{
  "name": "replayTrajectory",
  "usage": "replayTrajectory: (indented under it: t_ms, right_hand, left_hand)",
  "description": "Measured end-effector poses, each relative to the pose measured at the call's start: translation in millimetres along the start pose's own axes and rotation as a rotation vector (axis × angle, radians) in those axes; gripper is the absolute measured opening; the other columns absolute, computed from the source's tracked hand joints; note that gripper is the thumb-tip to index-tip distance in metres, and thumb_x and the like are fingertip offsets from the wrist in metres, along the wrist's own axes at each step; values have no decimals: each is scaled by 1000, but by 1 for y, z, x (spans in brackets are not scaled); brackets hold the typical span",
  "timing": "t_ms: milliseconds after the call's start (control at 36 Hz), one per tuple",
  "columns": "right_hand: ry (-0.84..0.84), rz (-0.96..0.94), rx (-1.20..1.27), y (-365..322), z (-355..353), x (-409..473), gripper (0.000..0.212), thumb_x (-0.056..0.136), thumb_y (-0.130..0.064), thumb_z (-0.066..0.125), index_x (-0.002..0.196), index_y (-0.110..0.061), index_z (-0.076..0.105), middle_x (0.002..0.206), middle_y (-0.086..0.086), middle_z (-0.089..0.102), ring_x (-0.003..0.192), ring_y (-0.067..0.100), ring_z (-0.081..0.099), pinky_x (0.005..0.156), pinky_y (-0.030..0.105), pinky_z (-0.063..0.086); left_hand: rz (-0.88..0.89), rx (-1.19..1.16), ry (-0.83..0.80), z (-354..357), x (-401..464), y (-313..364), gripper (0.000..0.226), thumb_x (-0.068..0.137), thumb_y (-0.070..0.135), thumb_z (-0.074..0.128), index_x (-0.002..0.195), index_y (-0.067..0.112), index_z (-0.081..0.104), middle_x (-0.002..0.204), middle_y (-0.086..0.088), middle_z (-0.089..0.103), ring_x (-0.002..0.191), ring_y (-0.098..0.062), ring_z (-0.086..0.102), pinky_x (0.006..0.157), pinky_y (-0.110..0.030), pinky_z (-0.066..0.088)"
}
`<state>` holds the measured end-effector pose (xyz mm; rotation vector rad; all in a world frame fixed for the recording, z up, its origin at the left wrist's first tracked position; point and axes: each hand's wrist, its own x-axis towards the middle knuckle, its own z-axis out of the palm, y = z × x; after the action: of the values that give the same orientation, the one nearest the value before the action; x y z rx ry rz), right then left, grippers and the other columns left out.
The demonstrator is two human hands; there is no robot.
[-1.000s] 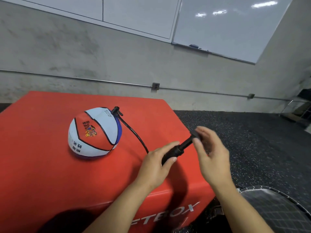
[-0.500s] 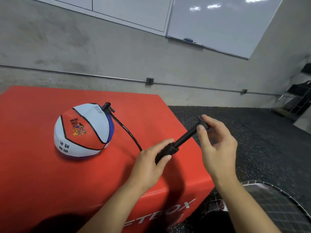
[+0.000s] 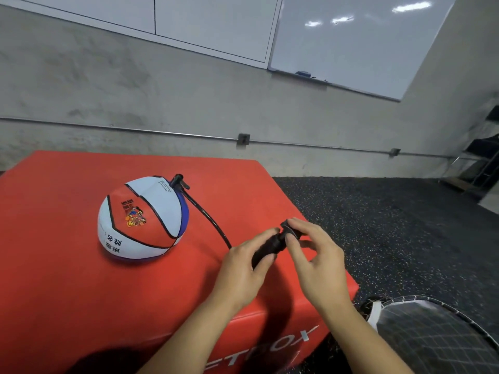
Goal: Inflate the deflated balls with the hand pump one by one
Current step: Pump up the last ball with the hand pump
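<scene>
Between the hands, a black hand pump (image 3: pixel 266 248): left hand (image 3: pixel 243 268) grips its barrel, right hand (image 3: pixel 314 261) pinches the handle. Beyond the left hand, the dented ball (image 3: pixel 143 218) stays hose-connected; hard strokes may tug the needle loose.

Both forearms bare, no sleeves or jewellery visible.

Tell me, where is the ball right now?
In the head view, the ball sits on the red box, left of both hands, with the pump's black hose plugged in at its upper right.
</scene>
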<state>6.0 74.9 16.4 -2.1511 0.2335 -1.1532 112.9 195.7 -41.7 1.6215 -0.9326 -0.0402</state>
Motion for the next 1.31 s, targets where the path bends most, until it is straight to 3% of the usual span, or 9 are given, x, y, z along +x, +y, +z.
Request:
replayTrajectory:
  t_ms: [194,333,444,639,778,889,972,1194,1306]
  right_hand:
    - [32,-3,7,-15,-30,16,38,97,-9,72,117,-41,71,119,-24,72,110,5,68,95,25,53]
    - [127,62,79,-20,-64,48,33,99,-10,69,120,-36,74,116,-13,76,107,13,71,97,43,57]
    - [129,49,26,-23,-72,56,30,101,-13,67,122,-33,74,115,-14,75,103,12,71,95,44,58]
    - [160,-26,3,-16,-39,32,39,100,-5,67,133,-25,68,132,-9,67,122,17,65,102,40,55]
    - [150,-43,3,-11,-17,19,50,95,6,68,131,-27,67,133,-3,67,124,15,63,97,17,49]
    - [115,-48,15,-1,-4,11,50,94,6,67,130,-29,67,134,-8,66,126,19,63,96,39,58]
    - [85,-50,-7,6,3,5,44,95,3,66,130,-22,70,133,-10,66,126,20,63,95,46,58]
    - [-8,-23,-30,7,11,-4,34,97,-10,72,128,-24,72,132,-12,67,127,14,62,94,41,58]
    - [-34,-20,-48,2,4,5,28,100,-10,68,124,-25,73,126,-18,69,124,11,63,93,34,55]
  left_hand:
    - [33,24,-15,0,-3,5,48,99,28,66,145,39,59,135,25,66,128,1,61,111,-40,49]
    - [29,28,-24,-1,-3,7,51,99,20,69,143,43,60,131,28,67,126,5,61,109,-34,50]
    - [17,26,-24,-1,-2,4,53,98,20,69,143,46,58,130,28,68,124,5,62,108,-35,51]
    - [7,18,-31,0,-1,-2,52,96,29,65,145,45,56,132,24,68,126,1,62,109,-39,50]
    - [17,20,-33,1,1,-5,51,97,27,64,146,40,57,134,23,67,128,1,61,111,-40,49]
    - [7,7,-28,1,3,-7,53,96,26,63,146,41,56,133,20,69,126,-2,63,109,-43,50]
    - [8,7,-21,1,4,-7,52,96,29,62,147,41,55,132,18,70,124,-3,65,107,-43,51]
    - [6,-46,5,-1,3,-4,58,93,16,60,144,43,55,130,19,71,121,-3,67,107,-43,53]
    - [7,-30,21,-3,2,-1,52,96,28,64,143,48,52,130,23,69,122,1,65,106,-43,53]
